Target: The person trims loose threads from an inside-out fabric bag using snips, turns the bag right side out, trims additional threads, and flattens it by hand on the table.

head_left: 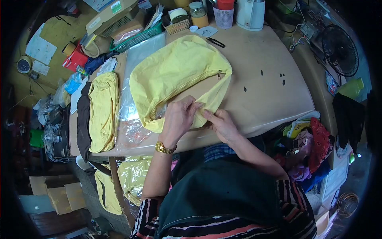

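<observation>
A yellow fabric shoulder bag (175,65) lies flat on the table, its zipper running along the inner edge and a metal zipper pull (219,74) near the right end. The strap loops toward me. My left hand (181,117) has its fingers closed on the strap's near part, with a gold watch on the wrist. Close beside it, my right hand (223,125) pinches the same strap between thumb and fingers. Part of the strap is hidden behind the hands.
Folded yellow bags (104,111) and a dark strip (83,119) lie at left, beside clear plastic sheets (129,101). Black thread snips (215,42) rest behind the bag. Baskets (137,38), jars (198,16) and a white kettle (250,16) line the back. A fan (339,49) stands right.
</observation>
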A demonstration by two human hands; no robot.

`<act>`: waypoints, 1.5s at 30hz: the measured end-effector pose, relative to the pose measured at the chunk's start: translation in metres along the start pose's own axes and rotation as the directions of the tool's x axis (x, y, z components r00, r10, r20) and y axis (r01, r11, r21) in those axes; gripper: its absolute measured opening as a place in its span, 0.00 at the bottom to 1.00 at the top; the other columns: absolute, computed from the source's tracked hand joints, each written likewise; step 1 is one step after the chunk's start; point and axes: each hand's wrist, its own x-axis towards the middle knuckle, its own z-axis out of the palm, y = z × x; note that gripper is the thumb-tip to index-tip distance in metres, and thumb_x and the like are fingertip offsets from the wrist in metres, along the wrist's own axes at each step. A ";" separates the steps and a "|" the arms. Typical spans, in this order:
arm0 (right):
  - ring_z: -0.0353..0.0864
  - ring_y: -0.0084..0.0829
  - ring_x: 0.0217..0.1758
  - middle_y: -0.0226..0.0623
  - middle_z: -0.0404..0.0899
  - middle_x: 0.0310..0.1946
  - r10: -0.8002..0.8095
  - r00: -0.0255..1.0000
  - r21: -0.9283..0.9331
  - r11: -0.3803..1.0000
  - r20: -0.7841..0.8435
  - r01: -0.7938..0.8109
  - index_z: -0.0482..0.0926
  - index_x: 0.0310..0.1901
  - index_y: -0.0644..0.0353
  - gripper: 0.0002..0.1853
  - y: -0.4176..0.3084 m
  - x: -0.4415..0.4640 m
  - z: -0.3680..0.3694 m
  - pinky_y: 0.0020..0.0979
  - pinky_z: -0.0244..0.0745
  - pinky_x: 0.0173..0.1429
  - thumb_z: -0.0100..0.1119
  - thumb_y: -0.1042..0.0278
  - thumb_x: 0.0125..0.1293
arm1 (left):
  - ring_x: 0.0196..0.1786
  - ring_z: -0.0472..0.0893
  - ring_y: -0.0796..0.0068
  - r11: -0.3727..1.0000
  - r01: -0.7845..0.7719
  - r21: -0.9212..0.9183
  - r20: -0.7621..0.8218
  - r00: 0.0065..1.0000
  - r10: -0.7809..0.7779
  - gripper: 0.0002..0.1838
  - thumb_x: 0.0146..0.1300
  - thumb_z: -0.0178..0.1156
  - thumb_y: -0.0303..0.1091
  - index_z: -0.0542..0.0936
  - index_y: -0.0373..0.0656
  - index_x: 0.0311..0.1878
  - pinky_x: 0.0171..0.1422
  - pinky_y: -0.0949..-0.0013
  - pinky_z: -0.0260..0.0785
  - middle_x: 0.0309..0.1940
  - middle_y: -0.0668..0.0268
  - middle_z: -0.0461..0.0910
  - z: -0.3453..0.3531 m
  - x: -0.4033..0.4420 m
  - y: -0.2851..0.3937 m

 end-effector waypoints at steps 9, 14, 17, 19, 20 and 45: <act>0.79 0.18 0.39 0.32 0.84 0.40 -0.035 0.988 -0.261 0.962 0.153 0.075 0.81 0.51 0.66 0.15 -0.015 -0.006 0.004 0.23 0.75 0.42 0.67 0.71 0.65 | 0.18 0.66 0.76 0.977 0.122 -0.174 0.194 0.977 -0.087 0.15 0.63 0.67 0.41 0.83 0.35 0.33 0.26 0.67 0.61 0.14 0.64 0.72 -0.018 -0.002 -0.021; 0.78 0.17 0.35 0.29 0.83 0.34 -0.115 0.980 -0.359 0.918 0.165 0.168 0.83 0.46 0.67 0.09 -0.007 -0.004 -0.002 0.23 0.74 0.39 0.65 0.72 0.66 | 0.20 0.62 0.82 0.929 0.245 -0.278 0.216 0.958 -0.188 0.18 0.65 0.65 0.40 0.79 0.35 0.27 0.25 0.69 0.58 0.13 0.68 0.66 -0.016 -0.006 -0.017; 0.76 0.16 0.32 0.28 0.82 0.30 -0.147 0.979 -0.178 0.969 0.144 0.172 0.84 0.43 0.66 0.10 -0.003 -0.005 0.003 0.22 0.72 0.36 0.64 0.68 0.68 | 0.20 0.61 0.84 0.880 0.309 -0.360 0.257 0.940 -0.224 0.20 0.66 0.64 0.40 0.77 0.35 0.23 0.24 0.70 0.56 0.13 0.69 0.63 -0.014 -0.006 -0.012; 0.77 0.16 0.32 0.28 0.82 0.29 0.070 0.977 -0.343 0.939 0.204 0.004 0.83 0.43 0.65 0.10 -0.014 -0.002 -0.015 0.22 0.72 0.36 0.66 0.68 0.66 | 0.20 0.60 0.84 0.839 0.352 -0.415 0.281 0.927 -0.249 0.21 0.67 0.64 0.40 0.76 0.35 0.22 0.23 0.71 0.55 0.13 0.70 0.62 -0.016 -0.006 -0.010; 0.78 0.17 0.32 0.28 0.82 0.29 0.289 0.930 -0.506 0.851 0.226 -0.142 0.83 0.44 0.63 0.11 -0.018 -0.001 -0.022 0.22 0.72 0.37 0.68 0.67 0.64 | 0.19 0.62 0.82 0.869 0.395 -0.297 0.275 0.907 -0.318 0.21 0.65 0.65 0.41 0.76 0.36 0.22 0.25 0.69 0.57 0.12 0.69 0.64 -0.020 -0.005 -0.008; 0.71 0.37 0.29 0.37 0.69 0.24 -0.490 0.624 -0.684 0.076 0.608 0.726 0.78 0.30 0.64 0.11 -0.087 0.030 0.052 0.37 0.66 0.38 0.67 0.66 0.61 | 0.58 0.79 0.73 -0.101 -0.015 -0.995 0.000 0.990 -0.144 0.31 0.70 0.60 0.33 0.61 0.44 0.73 0.56 0.68 0.78 0.61 0.62 0.75 0.041 -0.042 -0.014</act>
